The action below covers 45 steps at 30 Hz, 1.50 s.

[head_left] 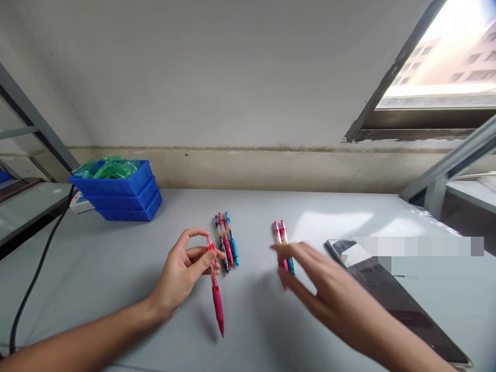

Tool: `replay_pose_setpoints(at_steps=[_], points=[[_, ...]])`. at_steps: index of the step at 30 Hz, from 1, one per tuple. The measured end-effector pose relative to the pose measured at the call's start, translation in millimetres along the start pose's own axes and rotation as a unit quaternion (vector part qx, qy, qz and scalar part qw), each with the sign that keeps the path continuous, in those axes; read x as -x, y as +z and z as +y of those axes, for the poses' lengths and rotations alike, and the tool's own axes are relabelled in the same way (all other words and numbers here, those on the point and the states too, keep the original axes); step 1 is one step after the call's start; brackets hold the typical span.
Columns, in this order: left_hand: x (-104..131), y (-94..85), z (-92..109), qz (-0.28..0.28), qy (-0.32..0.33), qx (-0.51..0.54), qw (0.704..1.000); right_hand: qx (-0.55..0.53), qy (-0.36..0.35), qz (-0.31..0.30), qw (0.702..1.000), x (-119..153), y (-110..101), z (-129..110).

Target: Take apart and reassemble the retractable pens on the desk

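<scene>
My left hand (186, 268) pinches a red pen (217, 307) near its clicker end, the tip pointing down towards me. Just behind it, a group of pens (228, 240) in black, red and blue lies side by side on the table. My right hand (313, 279), slightly blurred, has thumb and forefinger apart over two pens (284, 235). Those two have red tops; one grip is pink, the other blue, and my fingers partly cover them. Contact between my right hand and these pens cannot be made out.
Stacked blue bins (124, 194) holding green plastic packets stand at the back left of the grey table (259, 330). A black cable (42, 258) runs down the left side. At the right lies a large dark device (399, 299). A wall and window are behind.
</scene>
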<state>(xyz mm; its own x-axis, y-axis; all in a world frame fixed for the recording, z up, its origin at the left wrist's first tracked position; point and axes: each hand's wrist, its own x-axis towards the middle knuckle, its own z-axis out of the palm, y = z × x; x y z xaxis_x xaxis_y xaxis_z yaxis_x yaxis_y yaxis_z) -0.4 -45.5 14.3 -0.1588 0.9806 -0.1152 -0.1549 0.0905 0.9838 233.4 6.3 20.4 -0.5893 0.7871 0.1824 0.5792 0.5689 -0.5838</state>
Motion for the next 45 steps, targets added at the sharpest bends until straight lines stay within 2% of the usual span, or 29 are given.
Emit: replay_pose_setpoints(at_steps=[1,3,5,7,11,13,15,17,21,26,29,32,34,39,42,45], points=[[0,-0.2,0,0.002,0.000,0.000,1.000,0.082,0.005,0.060,0.995,-3,-5,10],[0,-0.6,0,0.005,0.003,0.003,1.000,0.196,0.056,0.133,0.970,-10,-13,32],[0,-1.0,1,0.006,0.003,0.005,1.000,0.248,0.133,0.157,0.947,-14,-17,51],[1,-1.4,1,0.001,0.001,0.005,1.000,0.253,0.155,0.150,0.943,-16,-19,61],[2,-1.8,1,-0.001,-0.007,0.005,1.000,0.272,0.140,0.166,0.937,-16,-18,48],[1,-1.5,0,0.004,-0.008,0.009,1.000,0.246,0.054,0.185,0.950,-15,-13,33],[-1,-1.3,-1,0.007,-0.005,0.017,1.000,0.149,-0.042,0.155,0.976,-13,-5,17],[-2,-1.4,-1,0.014,-0.004,0.024,1.000,0.104,-0.111,0.118,0.981,-10,4,5],[-3,-3.1,-2,0.025,0.002,0.023,0.999,0.062,-0.177,0.069,0.980,-4,17,-6],[-3,-5.2,0,0.018,0.018,-0.007,1.000,0.059,-0.200,0.041,0.977,-1,18,-10],[-12,-7.1,5,0.024,0.033,-0.061,0.997,0.073,-0.212,0.035,0.974,-1,18,-12],[-34,-10.5,11,0.020,0.058,-0.144,0.988,0.117,-0.228,0.020,0.966,0,19,-11],[-54,-13.1,13,0.021,0.063,-0.161,0.985,0.175,-0.228,0.005,0.958,0,19,-8],[-95,-16.1,3,0.047,0.083,-0.210,0.973,0.292,-0.188,-0.036,0.937,2,13,-2],[-97,-14.4,-3,0.048,0.094,-0.230,0.967,0.316,-0.191,-0.056,0.928,2,10,-1],[-86,-11.6,-3,0.035,0.093,-0.244,0.965,0.325,-0.206,-0.068,0.920,1,10,1]])
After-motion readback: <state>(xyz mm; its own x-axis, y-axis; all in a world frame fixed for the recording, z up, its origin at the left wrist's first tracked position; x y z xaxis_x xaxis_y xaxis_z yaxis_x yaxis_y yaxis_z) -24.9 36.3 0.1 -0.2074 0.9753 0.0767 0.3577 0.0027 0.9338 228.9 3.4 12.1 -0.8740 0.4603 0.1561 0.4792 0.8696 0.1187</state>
